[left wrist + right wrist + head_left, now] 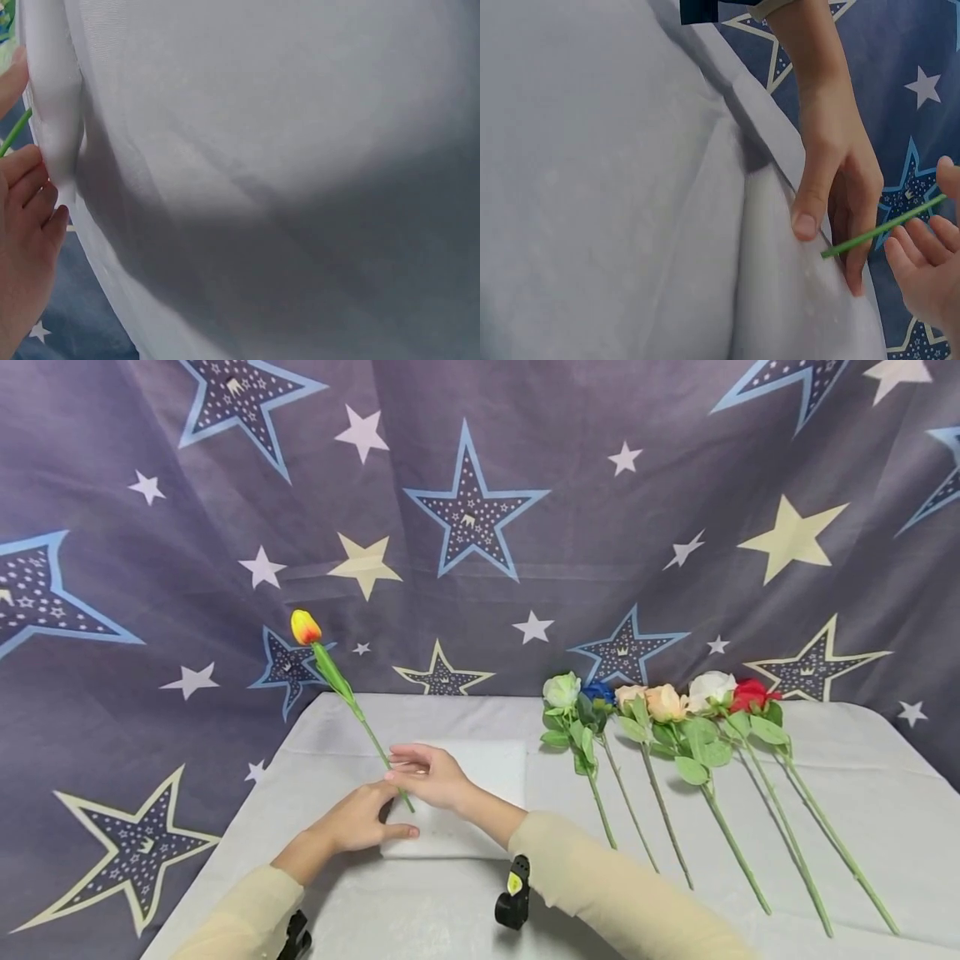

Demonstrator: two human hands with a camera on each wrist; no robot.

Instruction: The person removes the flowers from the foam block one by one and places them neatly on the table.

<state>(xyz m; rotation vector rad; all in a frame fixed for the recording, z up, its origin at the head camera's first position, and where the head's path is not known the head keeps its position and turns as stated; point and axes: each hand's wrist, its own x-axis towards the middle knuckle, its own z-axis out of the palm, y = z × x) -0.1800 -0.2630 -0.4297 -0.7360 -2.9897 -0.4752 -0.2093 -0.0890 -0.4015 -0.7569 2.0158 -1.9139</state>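
Note:
A yellow-and-orange tulip (306,628) leans up and left, its green stem (885,225) held by my right hand (433,778) between thumb and fingers. The stem's lower end shows close over a white foam block (450,835). At the block's left end is my left hand (356,820), gripping it with the thumb on top and the fingers at the side. In the left wrist view the fingers (34,180) curl by the block's edge (56,97). The right wrist view shows both hands close together beside the stem.
On the right of the white-covered table (442,914) lie several roses: pale green (562,691), blue (597,692), peach (666,703), white (711,687) and red (752,695), stems toward the near edge. A star-patterned curtain (585,543) hangs behind.

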